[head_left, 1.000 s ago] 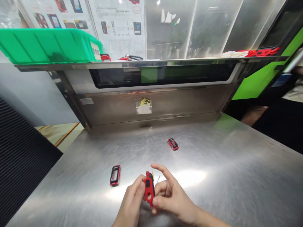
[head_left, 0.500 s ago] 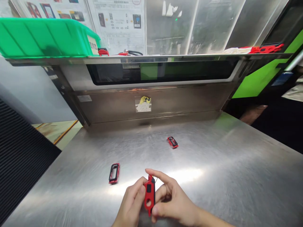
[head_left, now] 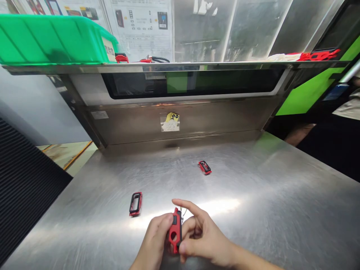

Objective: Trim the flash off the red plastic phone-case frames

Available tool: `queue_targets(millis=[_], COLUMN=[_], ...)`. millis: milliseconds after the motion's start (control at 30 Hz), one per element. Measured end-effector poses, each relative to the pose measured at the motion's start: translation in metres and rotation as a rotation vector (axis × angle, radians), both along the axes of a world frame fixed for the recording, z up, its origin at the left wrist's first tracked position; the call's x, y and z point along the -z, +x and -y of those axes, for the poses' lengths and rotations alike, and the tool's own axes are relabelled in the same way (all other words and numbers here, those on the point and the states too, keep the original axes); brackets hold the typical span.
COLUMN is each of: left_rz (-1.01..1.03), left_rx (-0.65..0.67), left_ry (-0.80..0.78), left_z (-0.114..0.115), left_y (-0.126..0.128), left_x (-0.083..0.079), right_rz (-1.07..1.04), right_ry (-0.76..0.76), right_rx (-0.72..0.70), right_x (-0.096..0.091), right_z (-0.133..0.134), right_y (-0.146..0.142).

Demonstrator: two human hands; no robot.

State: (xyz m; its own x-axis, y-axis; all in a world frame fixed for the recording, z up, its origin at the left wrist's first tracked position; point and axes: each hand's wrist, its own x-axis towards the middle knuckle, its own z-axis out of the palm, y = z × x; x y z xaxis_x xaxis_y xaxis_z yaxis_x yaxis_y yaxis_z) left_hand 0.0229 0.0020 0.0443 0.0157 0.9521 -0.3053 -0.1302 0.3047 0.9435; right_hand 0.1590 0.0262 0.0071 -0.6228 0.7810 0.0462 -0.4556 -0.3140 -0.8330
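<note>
Both my hands hold a small red and black plastic part [head_left: 174,230] upright just above the steel table [head_left: 267,210], near its front edge. My left hand [head_left: 153,243] pinches its left side with curled fingers. My right hand [head_left: 202,236] grips its right side, thumb low on the part and forefinger stretched over the top. A thin pale sliver pokes out beside the part's top. A red and black frame piece [head_left: 135,203] lies flat on the table to the left of my hands. Another small red piece [head_left: 205,167] lies further back, right of centre.
A green plastic bin [head_left: 53,39] stands on the shelf at upper left, with red parts and a black cable [head_left: 157,59] beside it. More red parts [head_left: 317,56] lie at the shelf's right end. A yellow sample in a bag [head_left: 170,122] is stuck to the back panel. A black ribbed mat [head_left: 25,187] is at left.
The red part has tipped and sunk slightly toward me between my hands. My right forefinger has closed down over its top. The pieces on the table have not moved.
</note>
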Motion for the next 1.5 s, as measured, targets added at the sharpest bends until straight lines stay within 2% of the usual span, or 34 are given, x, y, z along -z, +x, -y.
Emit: queue_targets(millis=[100, 200, 333, 400, 500, 700, 1000, 1233, 1333, 1500], left_rz=[0.054, -0.026, -0.37, -0.462, -0.425, -0.405, -0.457, -0.585, -0.616, -0.48], left_rx=[-0.001, 0.063, 0.072, 0.087, 0.169, 0.299, 0.3, 0.31, 0.335, 0.349], left_ry=[-0.114, -0.111, 0.112, 0.192, 0.205, 0.253, 0.28, 0.46, 0.407, 0.256], left_z=[-0.002, -0.005, -0.006, -0.006, -0.006, -0.01, -0.009, -0.004, -0.005, -0.006], left_y=[-0.002, -0.004, -0.007, -0.007, -0.008, -0.011, -0.011, -0.008, -0.007, -0.004], left_x=[0.01, 0.017, 0.017, 0.015, 0.014, 0.023, 0.028, 0.027, 0.027, 0.022], right_rz=[0.085, 0.123, 0.11, 0.107, 0.076, 0.044, 0.053, 0.096, 0.146, 0.216], right_ry=[0.089, 0.123, 0.027, -0.024, -0.06, -0.079, -0.083, -0.061, -0.028, 0.034], right_rx=[0.094, 0.149, 0.142, 0.133, 0.144, 0.156, 0.175, 0.206, 0.239, 0.277], right_x=[-0.004, -0.007, -0.007, -0.006, -0.004, -0.003, -0.001, -0.003, -0.003, -0.005], right_z=[0.002, 0.003, 0.002, -0.001, -0.005, -0.007, -0.007, -0.008, -0.008, -0.007], right_y=[0.0, -0.001, -0.001, -0.001, -0.001, -0.002, -0.002, 0.001, 0.002, 0.001])
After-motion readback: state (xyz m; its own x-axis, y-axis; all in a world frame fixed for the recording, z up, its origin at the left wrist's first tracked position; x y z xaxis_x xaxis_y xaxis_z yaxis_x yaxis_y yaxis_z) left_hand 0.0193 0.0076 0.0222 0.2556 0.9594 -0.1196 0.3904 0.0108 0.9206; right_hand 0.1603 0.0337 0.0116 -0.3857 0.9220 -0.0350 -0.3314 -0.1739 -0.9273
